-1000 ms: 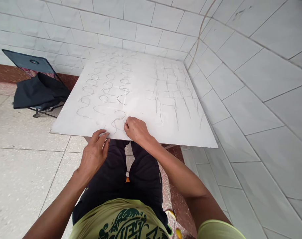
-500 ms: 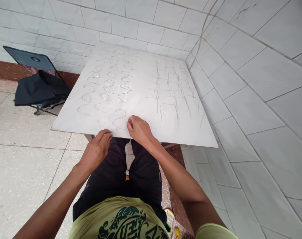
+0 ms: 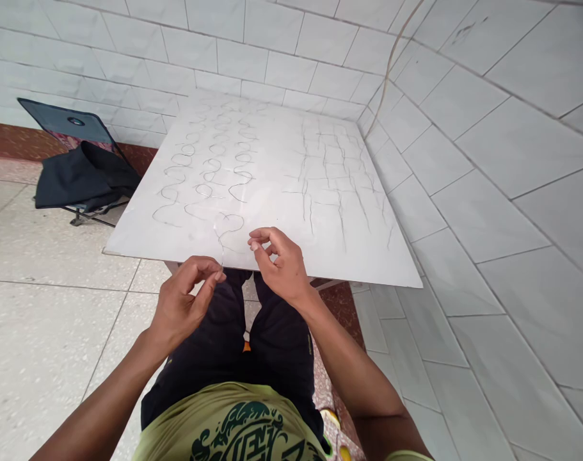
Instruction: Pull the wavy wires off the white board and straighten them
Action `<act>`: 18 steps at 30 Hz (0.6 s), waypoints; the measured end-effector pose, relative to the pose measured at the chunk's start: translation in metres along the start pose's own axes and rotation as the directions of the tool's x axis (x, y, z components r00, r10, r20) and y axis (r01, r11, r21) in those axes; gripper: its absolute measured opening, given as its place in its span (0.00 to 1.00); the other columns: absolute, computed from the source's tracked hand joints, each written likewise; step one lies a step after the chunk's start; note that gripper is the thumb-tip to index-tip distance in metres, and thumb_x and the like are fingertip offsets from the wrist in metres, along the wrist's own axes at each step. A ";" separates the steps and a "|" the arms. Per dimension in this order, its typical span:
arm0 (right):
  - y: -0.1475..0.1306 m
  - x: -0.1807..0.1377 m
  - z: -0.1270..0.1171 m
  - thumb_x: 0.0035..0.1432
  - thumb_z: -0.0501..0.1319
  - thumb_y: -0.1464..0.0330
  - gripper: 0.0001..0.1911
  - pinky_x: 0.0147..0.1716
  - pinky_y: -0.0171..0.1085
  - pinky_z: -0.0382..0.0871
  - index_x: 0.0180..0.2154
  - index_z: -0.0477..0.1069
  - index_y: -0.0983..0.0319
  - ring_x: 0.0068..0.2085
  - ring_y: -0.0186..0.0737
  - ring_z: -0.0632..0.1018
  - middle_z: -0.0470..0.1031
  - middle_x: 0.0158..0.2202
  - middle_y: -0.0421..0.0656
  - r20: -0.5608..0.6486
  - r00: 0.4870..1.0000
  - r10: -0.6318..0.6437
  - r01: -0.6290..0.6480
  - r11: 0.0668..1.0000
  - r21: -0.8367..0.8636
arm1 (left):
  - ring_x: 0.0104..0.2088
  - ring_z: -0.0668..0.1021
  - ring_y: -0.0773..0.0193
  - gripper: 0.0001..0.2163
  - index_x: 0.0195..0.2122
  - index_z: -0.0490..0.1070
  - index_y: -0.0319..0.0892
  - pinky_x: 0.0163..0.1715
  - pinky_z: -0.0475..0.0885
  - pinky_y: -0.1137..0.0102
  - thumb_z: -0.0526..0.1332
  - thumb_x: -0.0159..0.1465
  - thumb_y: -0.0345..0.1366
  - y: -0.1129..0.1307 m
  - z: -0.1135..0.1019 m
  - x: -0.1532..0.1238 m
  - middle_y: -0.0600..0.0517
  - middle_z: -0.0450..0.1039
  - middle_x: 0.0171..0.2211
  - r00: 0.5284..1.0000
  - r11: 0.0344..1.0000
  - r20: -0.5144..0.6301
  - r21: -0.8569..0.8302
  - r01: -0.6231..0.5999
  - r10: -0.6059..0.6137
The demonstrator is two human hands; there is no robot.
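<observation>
A white board (image 3: 272, 211) lies in front of me, bearing thin dark wire-like strands. My left hand (image 3: 190, 298) is at its near edge, thumb and forefinger pinched on one fine strand (image 3: 231, 230). This strand runs up from the fingertips and curls over the board. To its right, my right hand (image 3: 279, 259) hovers over the near edge with fingers curled and the thumb tip close to the forefinger. Whatever those fingertips pinch is too fine to make out. Wavy, looped strands (image 3: 209, 169) form columns on the left; crossing strands (image 3: 339, 166) make a grid on the right.
White tiled walls (image 3: 487, 211) border the board at the back and right. A cable (image 3: 390, 64) runs down the corner. At left stands a folding chair (image 3: 63, 118) with black cloth (image 3: 82, 176) on it. My legs (image 3: 224, 333) are under the near edge.
My left hand has turned and lifted slightly, raising the strand's end at the near edge. My right hand's fingers have loosened from a tight pinch, and the hand has shifted slightly right.
</observation>
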State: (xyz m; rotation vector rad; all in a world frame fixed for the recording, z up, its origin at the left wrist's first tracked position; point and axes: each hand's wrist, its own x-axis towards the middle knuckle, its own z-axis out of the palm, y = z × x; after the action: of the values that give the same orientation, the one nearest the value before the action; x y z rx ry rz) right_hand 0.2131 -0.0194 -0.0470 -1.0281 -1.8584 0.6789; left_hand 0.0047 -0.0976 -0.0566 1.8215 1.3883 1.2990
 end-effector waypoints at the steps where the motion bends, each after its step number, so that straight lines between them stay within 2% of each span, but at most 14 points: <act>1: -0.004 -0.001 -0.003 0.72 0.55 0.66 0.10 0.39 0.41 0.77 0.51 0.71 0.57 0.47 0.43 0.80 0.78 0.48 0.46 -0.012 0.999 -0.043 0.042 0.999 -0.010 | 0.39 0.82 0.62 0.02 0.44 0.73 0.43 0.42 0.77 0.67 0.62 0.73 0.34 0.006 -0.003 -0.001 0.49 0.79 0.39 0.996 0.989 0.039 -0.125 0.085 -0.081; 4: -0.014 -0.003 -0.013 0.70 0.56 0.68 0.16 0.54 0.52 0.75 0.58 0.67 0.57 0.58 0.49 0.75 0.74 0.57 0.50 -0.018 0.979 -0.202 0.200 0.976 -0.086 | 0.34 0.82 0.63 0.05 0.44 0.73 0.42 0.39 0.77 0.68 0.66 0.71 0.37 0.016 -0.011 0.001 0.51 0.79 0.33 0.947 0.874 0.212 -0.376 0.308 -0.242; 6: -0.020 -0.004 -0.019 0.69 0.58 0.67 0.21 0.61 0.57 0.70 0.62 0.64 0.56 0.65 0.52 0.70 0.70 0.62 0.51 0.043 0.964 -0.263 0.266 0.957 -0.114 | 0.30 0.81 0.64 0.07 0.42 0.75 0.41 0.36 0.78 0.68 0.68 0.69 0.38 0.017 -0.015 0.004 0.51 0.79 0.31 0.908 0.786 0.313 -0.469 0.403 -0.279; 8: -0.023 -0.006 -0.023 0.69 0.59 0.67 0.23 0.65 0.58 0.67 0.63 0.63 0.55 0.67 0.52 0.68 0.69 0.64 0.50 0.146 0.950 -0.276 0.294 0.949 -0.115 | 0.28 0.81 0.65 0.08 0.40 0.75 0.40 0.32 0.78 0.68 0.69 0.69 0.39 0.014 -0.018 0.009 0.51 0.79 0.32 0.877 0.702 0.380 -0.537 0.467 -0.293; 12: -0.019 -0.010 -0.022 0.70 0.61 0.65 0.12 0.65 0.57 0.66 0.54 0.71 0.56 0.65 0.50 0.71 0.73 0.61 0.49 0.310 0.911 -0.272 0.321 0.940 -0.119 | 0.24 0.80 0.65 0.09 0.38 0.75 0.38 0.26 0.77 0.70 0.70 0.67 0.39 0.004 -0.019 0.017 0.50 0.79 0.32 0.837 0.582 0.439 -0.604 0.545 -0.327; 15: -0.012 -0.012 -0.016 0.71 0.60 0.66 0.05 0.64 0.57 0.65 0.44 0.74 0.57 0.65 0.49 0.71 0.74 0.61 0.48 0.312 0.910 -0.273 0.337 0.926 -0.172 | 0.22 0.79 0.65 0.10 0.36 0.75 0.37 0.23 0.76 0.71 0.71 0.65 0.39 -0.002 -0.018 0.021 0.50 0.79 0.30 0.810 0.530 0.467 -0.614 0.585 -0.353; 18: -0.007 -0.015 -0.007 0.72 0.56 0.69 0.09 0.62 0.54 0.66 0.38 0.73 0.58 0.62 0.48 0.72 0.76 0.57 0.49 0.259 0.922 -0.289 0.339 0.924 -0.175 | 0.23 0.78 0.66 0.10 0.35 0.76 0.38 0.24 0.74 0.72 0.71 0.66 0.39 -0.007 -0.015 0.020 0.50 0.79 0.28 0.798 0.510 0.479 -0.614 0.602 -0.366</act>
State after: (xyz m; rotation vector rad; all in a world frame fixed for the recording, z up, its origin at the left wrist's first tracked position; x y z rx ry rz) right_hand 0.2206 -0.0353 -0.0444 -0.7778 -2.2775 0.4200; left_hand -0.0118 -0.0786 -0.0480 0.8848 0.8834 0.9992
